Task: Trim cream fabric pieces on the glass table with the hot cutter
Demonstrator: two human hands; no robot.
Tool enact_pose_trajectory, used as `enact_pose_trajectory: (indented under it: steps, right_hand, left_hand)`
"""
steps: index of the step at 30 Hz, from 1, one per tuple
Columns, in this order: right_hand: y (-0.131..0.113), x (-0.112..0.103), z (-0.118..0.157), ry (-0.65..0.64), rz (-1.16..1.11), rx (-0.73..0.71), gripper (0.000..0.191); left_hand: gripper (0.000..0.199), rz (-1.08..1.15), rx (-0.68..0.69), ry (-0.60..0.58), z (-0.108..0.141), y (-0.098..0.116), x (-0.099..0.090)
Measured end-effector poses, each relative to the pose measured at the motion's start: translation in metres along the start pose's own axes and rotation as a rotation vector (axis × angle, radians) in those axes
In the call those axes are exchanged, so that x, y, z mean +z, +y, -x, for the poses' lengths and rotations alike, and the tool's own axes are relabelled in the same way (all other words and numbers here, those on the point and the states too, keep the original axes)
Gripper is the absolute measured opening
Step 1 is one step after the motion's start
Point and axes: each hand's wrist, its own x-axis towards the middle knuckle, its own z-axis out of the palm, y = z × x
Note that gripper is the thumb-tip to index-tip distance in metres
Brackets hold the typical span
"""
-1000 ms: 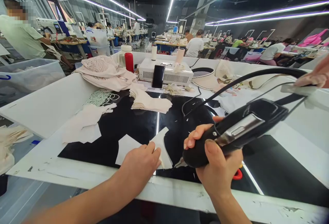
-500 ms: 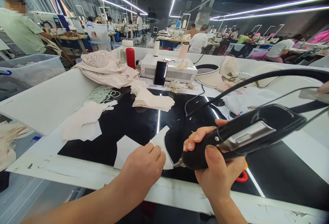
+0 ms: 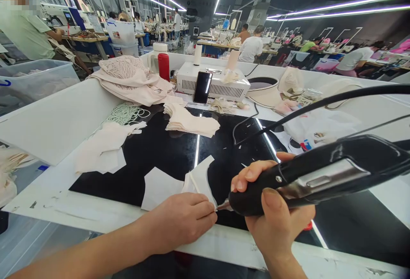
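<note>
My right hand (image 3: 275, 219) is wrapped round a thick black corded hand tool (image 3: 307, 176) with a metal plate on its side. Its narrow metal tip (image 3: 226, 205) points left and meets the lower right corner of a pale, curved fabric piece (image 3: 202, 175). At that corner the fingers of my left hand (image 3: 182, 221) are closed in a pinch on the fabric; the fingertips are partly hidden. A thin, light strip (image 3: 194, 181) lies across the piece above my knuckles. Beside it, to the left, is a flat white piece (image 3: 162, 188) on the black glossy surface (image 3: 134, 185).
Stacked cut fabric (image 3: 192, 121), mint cord (image 3: 124, 113) and more pale pieces (image 3: 102, 148) lie further back. A phone (image 3: 202, 87) leans against a white vented box (image 3: 221, 84). The tool's thick cable (image 3: 320, 106) arches at the right. Co-workers sit at sewing tables beyond.
My left hand has slid right and down along the fabric to its lower right corner, near the tool tip. The thin strip now shows on the piece. The tool has shifted slightly right.
</note>
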Motion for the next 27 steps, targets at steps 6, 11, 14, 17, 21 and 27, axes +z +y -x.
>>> enact_pose_trajectory:
  steps: [6, 11, 14, 17, 21, 27]
  right_hand:
    - [0.0, 0.001, -0.001, -0.004, 0.022, -0.018, 0.042]
    - [-0.001, 0.003, -0.001, 0.001, 0.022, -0.02, 0.042]
    - [-0.001, 0.003, -0.001, 0.004, 0.022, -0.026, 0.042]
    - [-0.001, 0.003, -0.001, 0.001, 0.018, -0.023, 0.042]
    - [-0.001, 0.002, -0.001, -0.001, 0.023, -0.015, 0.041]
    - [-0.001, 0.002, 0.0, -0.007, 0.013, -0.019, 0.042]
  left_hand:
    - [0.02, 0.047, -0.046, 0.024, 0.005, -0.008, 0.003]
    - [0.02, 0.06, -0.078, 0.081, 0.006, -0.01, 0.008]
    - [0.02, 0.066, -0.094, 0.086, 0.006, -0.01, 0.009]
    - [0.02, 0.053, -0.102, 0.074, 0.006, -0.009, 0.01]
    - [0.018, 0.042, -0.102, 0.041, 0.007, -0.009, 0.012]
    - [0.016, 0.029, -0.096, 0.052, 0.007, -0.011, 0.011]
